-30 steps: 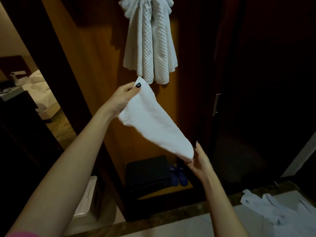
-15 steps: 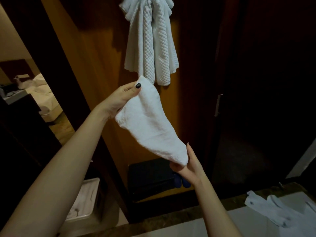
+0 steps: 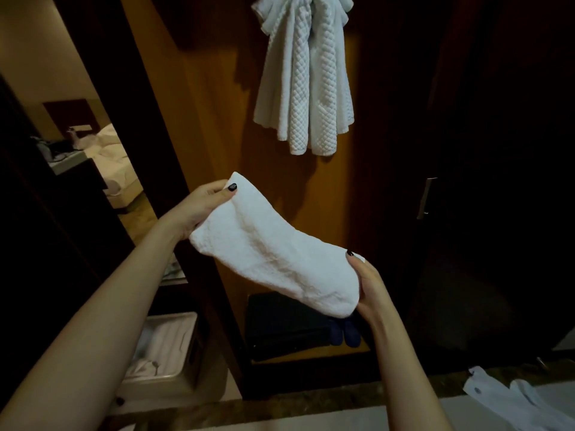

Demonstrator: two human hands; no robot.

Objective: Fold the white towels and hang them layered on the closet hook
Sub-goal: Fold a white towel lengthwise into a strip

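A small white towel (image 3: 273,253), folded over, stretches diagonally between my two hands in the middle of the view. My left hand (image 3: 199,206) pinches its upper left corner with thumb on top. My right hand (image 3: 370,287) grips its lower right end, fingers curled round the edge. Above, a waffle-textured white towel (image 3: 306,76) hangs bunched against the wooden closet panel (image 3: 211,119); the hook itself is hidden under the fabric.
A dark closet door with a metal handle (image 3: 427,197) stands at right. Below, a black box (image 3: 286,325) and blue slippers (image 3: 348,332) sit on the closet floor. A white bin (image 3: 165,349) is at lower left, white plastic bags (image 3: 516,399) on the counter at lower right.
My right hand has slid along the towel's lower end and now grips it from the side. The towel is spread wider and lies flatter between my hands.
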